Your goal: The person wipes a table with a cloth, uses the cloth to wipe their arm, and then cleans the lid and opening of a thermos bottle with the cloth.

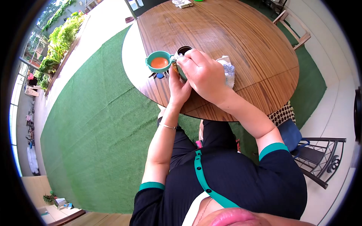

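Note:
A green flask (pixel 181 73) with a dark open mouth is upright near the table's front edge, mostly hidden behind my hands. Its hinged teal lid (pixel 159 62), orange inside, hangs open to the left. My left hand (pixel 178 87) is wrapped round the flask's side, under the hinge. Above it, my right hand (pixel 203 73) is closed at the hinge beside the mouth; its fingertips pinch something small and pale that I cannot make out. A crumpled white and blue cloth (pixel 228 71) lies just right of my right hand.
The round wooden table (pixel 226 34) fills the upper middle. A blue round piece (pixel 160 75) and small dark items lie below the lid. A folded cloth (pixel 182 3) is at the far edge. Chairs stand at the upper right (pixel 298 32) and lower right (pixel 320 158).

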Tool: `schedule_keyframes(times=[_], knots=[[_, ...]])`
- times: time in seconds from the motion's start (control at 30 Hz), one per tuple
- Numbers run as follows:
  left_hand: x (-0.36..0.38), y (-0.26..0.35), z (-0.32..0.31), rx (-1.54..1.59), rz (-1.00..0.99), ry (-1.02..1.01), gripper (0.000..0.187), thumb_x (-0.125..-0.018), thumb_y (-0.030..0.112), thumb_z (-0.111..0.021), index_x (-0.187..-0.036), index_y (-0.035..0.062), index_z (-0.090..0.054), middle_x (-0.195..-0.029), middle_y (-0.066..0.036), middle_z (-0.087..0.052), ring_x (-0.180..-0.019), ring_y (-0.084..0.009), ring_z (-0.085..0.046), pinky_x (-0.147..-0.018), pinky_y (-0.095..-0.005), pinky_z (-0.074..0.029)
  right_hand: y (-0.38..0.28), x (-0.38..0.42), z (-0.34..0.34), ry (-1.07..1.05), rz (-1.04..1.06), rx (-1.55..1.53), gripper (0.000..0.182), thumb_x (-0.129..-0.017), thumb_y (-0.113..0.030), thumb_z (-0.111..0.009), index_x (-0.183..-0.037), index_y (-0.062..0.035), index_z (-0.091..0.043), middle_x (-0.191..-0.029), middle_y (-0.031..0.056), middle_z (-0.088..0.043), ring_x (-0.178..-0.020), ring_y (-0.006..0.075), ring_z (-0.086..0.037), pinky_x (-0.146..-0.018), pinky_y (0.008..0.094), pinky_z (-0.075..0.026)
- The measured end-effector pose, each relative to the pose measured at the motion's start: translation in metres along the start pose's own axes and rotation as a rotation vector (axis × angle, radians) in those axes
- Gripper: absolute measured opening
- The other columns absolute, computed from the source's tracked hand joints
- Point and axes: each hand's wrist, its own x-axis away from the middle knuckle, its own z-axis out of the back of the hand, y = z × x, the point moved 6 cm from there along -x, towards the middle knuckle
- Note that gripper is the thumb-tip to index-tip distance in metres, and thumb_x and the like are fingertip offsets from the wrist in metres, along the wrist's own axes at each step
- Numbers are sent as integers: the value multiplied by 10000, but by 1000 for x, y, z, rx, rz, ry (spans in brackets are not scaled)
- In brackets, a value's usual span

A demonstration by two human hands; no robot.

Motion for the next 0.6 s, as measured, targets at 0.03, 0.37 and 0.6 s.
schedule_keyframes(times=[0.03, 0.37, 0.6], knots=[[0, -5, 1, 9, 5, 33, 622, -875, 55, -725, -1397, 26, -388, -1283, -133, -556, -1201, -218, -549, -1005, -352, -462, 4, 1, 3, -23, -23, -32, 164, -829, -66, -721, -991, -70, -692, -953, 57, -652, -775, 228, -673, -620, 333, -545], [-2, 6, 1, -59, -54, 91, 744, -757, 164, -870, -1362, 13, -465, -1252, -157, -616, -1182, -278, -601, -1012, -401, -470, 34, 9, 21, -92, -189, -274, 109, -919, 17, -673, -1021, -22, -666, -932, 69, -633, -779, 156, -624, -701, 260, -506], [-6, 8, 7, -92, -42, 47, 766, -707, 260, -918, -1324, 46, -516, -1245, -136, -654, -1154, -340, -634, -1004, -416, -490, 49, 20, 22, -116, -483, -530, 134, -975, -23, -643, -1109, -36, -643, -1004, 34, -648, -872, 78, -607, -786, 205, -491]])
